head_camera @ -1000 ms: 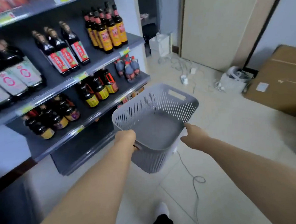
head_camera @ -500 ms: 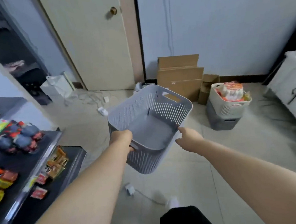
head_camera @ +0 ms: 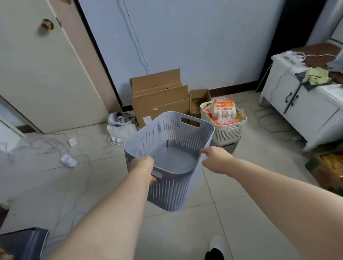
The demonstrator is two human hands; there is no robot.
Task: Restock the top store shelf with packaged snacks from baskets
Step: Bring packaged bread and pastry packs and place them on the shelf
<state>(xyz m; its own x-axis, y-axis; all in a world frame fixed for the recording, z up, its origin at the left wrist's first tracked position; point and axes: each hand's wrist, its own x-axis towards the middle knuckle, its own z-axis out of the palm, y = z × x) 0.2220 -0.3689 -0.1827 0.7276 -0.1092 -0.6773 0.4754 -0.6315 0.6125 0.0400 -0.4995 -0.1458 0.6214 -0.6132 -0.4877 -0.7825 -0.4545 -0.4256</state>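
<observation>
Head view: a tiled floor is seen from above, with both bare arms stretched forward and an empty grey basket [head_camera: 169,150] carried between them, clear of the floor.
Left hand [head_camera: 143,168]: closed on the near rim of the grey basket, with fingers passed through the near handle slot.
Right hand [head_camera: 216,159]: laid against the basket's right rim; whether the fingers are curled under it cannot be told, as they are hidden behind the rim.
Grey basket: nothing is seen inside; it is held tilted, mouth toward the camera, with a second handle slot on its far wall.
Stocked basket [head_camera: 225,126]: a cream basket heaped with packaged snacks [head_camera: 225,111] is stacked on a darker basket on the floor, near the cardboard boxes [head_camera: 160,98] against the wall.
Governing relation: the stocked basket lies ahead and to the right of the carried one, partly hidden behind its far right corner; the right hand is judged the nearer to it.
Step in hand: judged to be the return of the emptied basket before more stock is fetched.
Risk: loose cables [head_camera: 52,144] lie across the floor to the left.
</observation>
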